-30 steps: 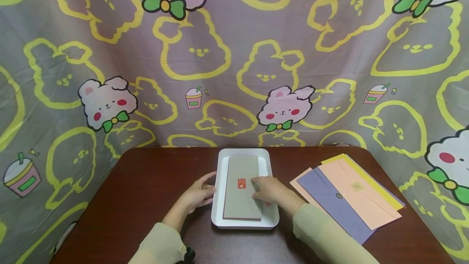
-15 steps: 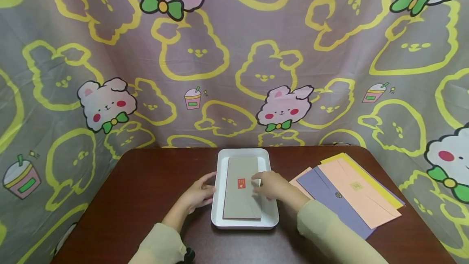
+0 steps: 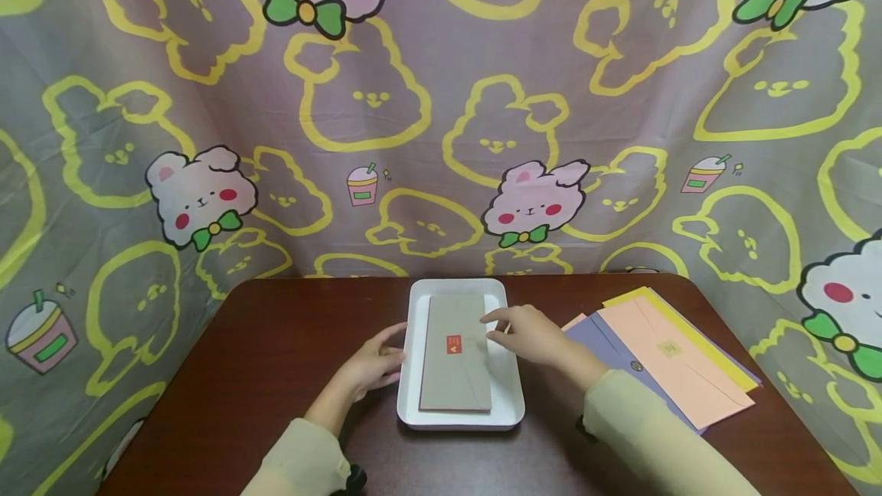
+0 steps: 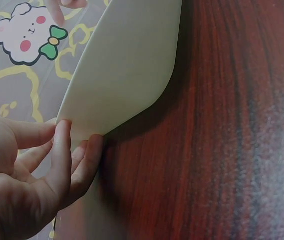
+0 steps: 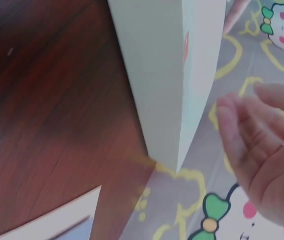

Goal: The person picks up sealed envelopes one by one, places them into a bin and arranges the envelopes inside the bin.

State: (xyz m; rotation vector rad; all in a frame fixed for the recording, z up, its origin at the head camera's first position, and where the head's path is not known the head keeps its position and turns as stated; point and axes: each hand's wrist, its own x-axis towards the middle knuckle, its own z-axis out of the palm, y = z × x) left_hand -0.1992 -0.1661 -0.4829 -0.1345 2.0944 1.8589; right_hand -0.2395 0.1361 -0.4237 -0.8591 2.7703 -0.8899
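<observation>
A grey envelope (image 3: 455,389) with a small red seal (image 3: 453,344) lies lengthwise in a white tray (image 3: 508,404) at the middle of the table, a reddish edge showing along its left side. My left hand (image 3: 377,358) is beside the tray, its relaxed fingertips touching the outer wall; in the left wrist view those fingers (image 4: 62,155) meet the pale tray side (image 4: 132,55). Over the tray's right rim, my right hand (image 3: 534,334) reaches with loosely bent fingers close to the envelope's right edge. Nothing is between these fingers, and the right wrist view shows them (image 5: 229,125) apart from the tray (image 5: 156,75).
Fanned on the right of the brown table (image 3: 276,343) lie several envelopes, among them a pink envelope (image 3: 668,358), a purple envelope (image 3: 616,350) and a yellow envelope (image 3: 623,299). A patterned curtain (image 3: 413,174) stands behind the table.
My right hand has lifted off the grey envelope and drawn back to the right, now partly over the tray rim. The left hand, the tray and the envelope have stayed in place.
</observation>
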